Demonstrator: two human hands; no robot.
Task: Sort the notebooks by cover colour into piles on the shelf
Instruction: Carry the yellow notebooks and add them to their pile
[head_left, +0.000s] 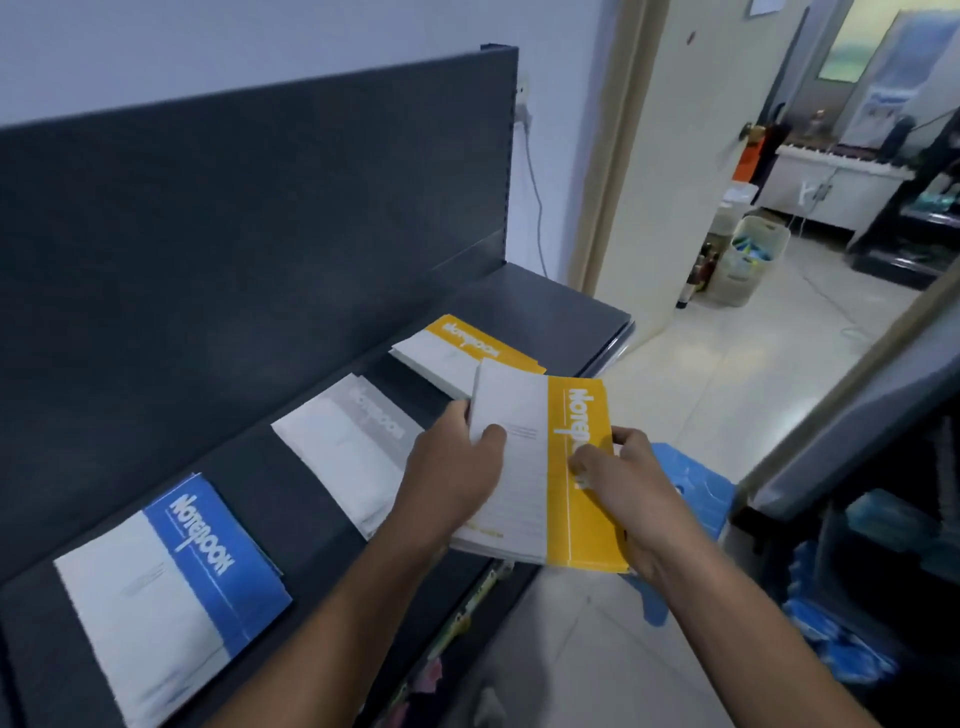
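from my feed: left hand (457, 467) + right hand (623, 493) both gripping the yellow-topped notebook stack (540, 457) at the shelf (291, 493) edge | left arm covers a corner of the grey pile (348, 447) | blue pile (171, 587), yellow pile (457, 353) on the shelf | blue stool (696, 488) underneath | laundry-type bin (748, 260) past the doorway, contents unclear

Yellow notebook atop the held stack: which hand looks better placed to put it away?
Probably the right hand: it pinches the yellow notebook by its coloured edge, while the left hand grips the stack beneath, and the yellow pile lies at the right end of the shelf.

Shelf (291, 483): dark painted metal, matt. Notebook (550, 467) in my hands: paper, smooth cover, slight sheen. Floor (727, 374): glossy pale tile.
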